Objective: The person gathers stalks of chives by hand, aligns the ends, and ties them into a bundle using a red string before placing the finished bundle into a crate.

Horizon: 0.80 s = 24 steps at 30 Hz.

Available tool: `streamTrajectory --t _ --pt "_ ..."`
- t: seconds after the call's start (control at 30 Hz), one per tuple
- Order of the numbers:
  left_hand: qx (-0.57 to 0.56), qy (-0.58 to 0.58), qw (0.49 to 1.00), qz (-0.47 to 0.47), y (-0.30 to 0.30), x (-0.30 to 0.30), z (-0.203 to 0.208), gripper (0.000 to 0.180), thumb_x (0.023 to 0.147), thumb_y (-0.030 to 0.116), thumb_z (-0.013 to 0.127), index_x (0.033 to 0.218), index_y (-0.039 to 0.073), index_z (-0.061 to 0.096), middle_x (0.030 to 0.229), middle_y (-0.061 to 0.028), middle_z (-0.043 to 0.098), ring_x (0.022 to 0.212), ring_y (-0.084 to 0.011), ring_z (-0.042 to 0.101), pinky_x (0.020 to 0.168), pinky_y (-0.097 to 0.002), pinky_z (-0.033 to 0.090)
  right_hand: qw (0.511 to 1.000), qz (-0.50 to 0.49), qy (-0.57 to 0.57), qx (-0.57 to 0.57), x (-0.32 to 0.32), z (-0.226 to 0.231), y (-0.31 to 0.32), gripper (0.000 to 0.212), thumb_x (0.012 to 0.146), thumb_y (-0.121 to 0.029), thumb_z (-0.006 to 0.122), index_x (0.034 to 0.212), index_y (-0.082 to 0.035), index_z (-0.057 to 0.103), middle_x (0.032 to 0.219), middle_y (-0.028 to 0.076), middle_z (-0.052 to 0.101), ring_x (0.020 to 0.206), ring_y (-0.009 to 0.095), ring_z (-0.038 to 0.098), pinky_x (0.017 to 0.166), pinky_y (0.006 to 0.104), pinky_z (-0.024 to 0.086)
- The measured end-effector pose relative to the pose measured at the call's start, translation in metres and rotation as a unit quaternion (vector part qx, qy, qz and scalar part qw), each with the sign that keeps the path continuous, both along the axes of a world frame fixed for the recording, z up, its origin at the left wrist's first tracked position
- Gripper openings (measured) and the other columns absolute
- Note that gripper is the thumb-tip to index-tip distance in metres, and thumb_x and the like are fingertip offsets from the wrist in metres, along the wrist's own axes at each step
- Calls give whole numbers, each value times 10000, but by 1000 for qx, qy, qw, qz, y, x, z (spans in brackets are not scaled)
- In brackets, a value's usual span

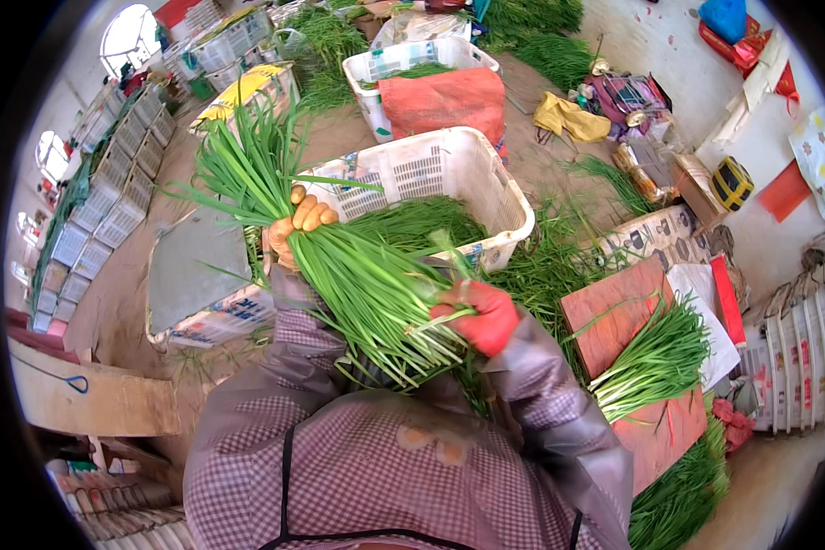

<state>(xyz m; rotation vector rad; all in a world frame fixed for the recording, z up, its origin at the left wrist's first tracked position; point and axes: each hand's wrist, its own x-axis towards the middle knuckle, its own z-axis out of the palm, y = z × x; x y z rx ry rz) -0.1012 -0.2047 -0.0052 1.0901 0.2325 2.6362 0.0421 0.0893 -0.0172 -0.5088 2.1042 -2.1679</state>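
My left hand [302, 220], in a tan-orange glove, is wrapped round a large bunch of garlic chives [367, 284] in front of my chest. Its leafy tops fan out to the far left, and the pale stalk ends point toward my right. At those ends my right hand [479, 316], in a red glove, is closed with its fingertips pinching some chive stalks. A blurred pale-green wisp rises beside it. Just beyond the bunch stands a white plastic crate [504, 206] with loose chives inside.
To my right a reddish board [605, 307] carries another chive bunch [655, 362]. Loose chives [550, 266] lie between board and crate. A grey-topped crate [188, 275] stands left. Farther off are a crate draped with red cloth [445, 105] and stacked crates [110, 192].
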Motion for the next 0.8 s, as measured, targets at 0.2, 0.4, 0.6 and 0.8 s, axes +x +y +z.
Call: streamTrajectory --t 0.2,0.4,0.6,0.8 --pt "-58 4 998 32 7 14 5 359 741 117 636 1054 91 461 717 42 455 688 -114 455 847 -334 393 966 -45 -227 -112 27 3 21 179 853 -84 707 1013 -2 705 880 53 705 800 130 642 725 265 513" --pt "32 38 998 33 -1 11 12 316 738 108 613 1024 84 480 688 49 470 688 -102 494 815 -319 396 969 -80 -178 149 32 -53 129 253 878 -226 674 1003 -6 682 905 142 714 668 164 617 593 298 485" --pt "57 78 995 2 9 12 5 312 765 115 563 1059 69 470 711 59 516 699 -89 540 808 -307 401 988 -44 -143 34 -11 -45 51 645 876 -311 681 1407 -50 424 1161 114 653 1057 193 601 918 349 459" --pt "97 81 991 -37 21 6 10 305 765 130 572 1046 64 473 697 45 495 708 -102 530 811 -313 402 990 -34 -129 -37 -16 -32 20 123 938 -111 562 990 -78 668 820 -32 609 732 55 482 689 195 402"
